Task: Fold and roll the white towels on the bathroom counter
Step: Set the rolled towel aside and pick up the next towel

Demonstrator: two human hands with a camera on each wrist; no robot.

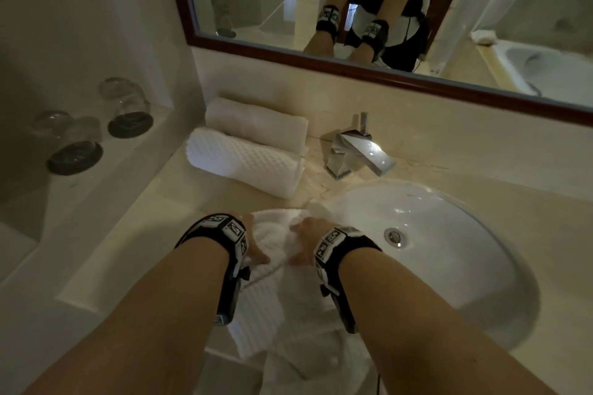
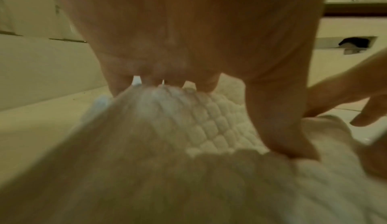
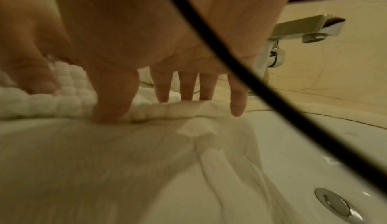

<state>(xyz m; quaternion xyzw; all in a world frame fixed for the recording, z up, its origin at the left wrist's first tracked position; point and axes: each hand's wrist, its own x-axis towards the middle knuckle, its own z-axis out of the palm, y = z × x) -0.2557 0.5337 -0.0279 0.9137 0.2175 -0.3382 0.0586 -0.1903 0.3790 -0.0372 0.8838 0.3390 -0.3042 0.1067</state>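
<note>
A person stands at a pale stone tabletop (image 1: 134,234) with a white oval sink (image 1: 449,234) set into its right half. Both hands work a white waffle-weave towel (image 1: 272,292) at the near edge of the tabletop, just left of the sink; its loose end hangs over that near edge toward the person.

The left hand (image 1: 253,245) has its fingers curled over the far end of the towel and its thumb pressed into the weave, so its grip is closed on the cloth. The right hand (image 1: 303,245) lies just beside it: the thumb and straight fingers (image 3: 186,88) press down on a small rolled ridge of towel, with the little finger lifted clear. Its grip reads as pressing and tucking rather than clenched.

At the back left of the tabletop, beside a chrome faucet (image 1: 356,151), lie two finished towels: a waffle roll (image 1: 244,162) in front and a smooth roll (image 1: 256,122) behind, touching it.

The step in hand appears to be the start of rolling the third towel, with the first turn forming at its far end. The next move likely calls for both hands to keep even pressure and roll toward the person, holding the edges square so the towel does not skew toward the sink.
</note>
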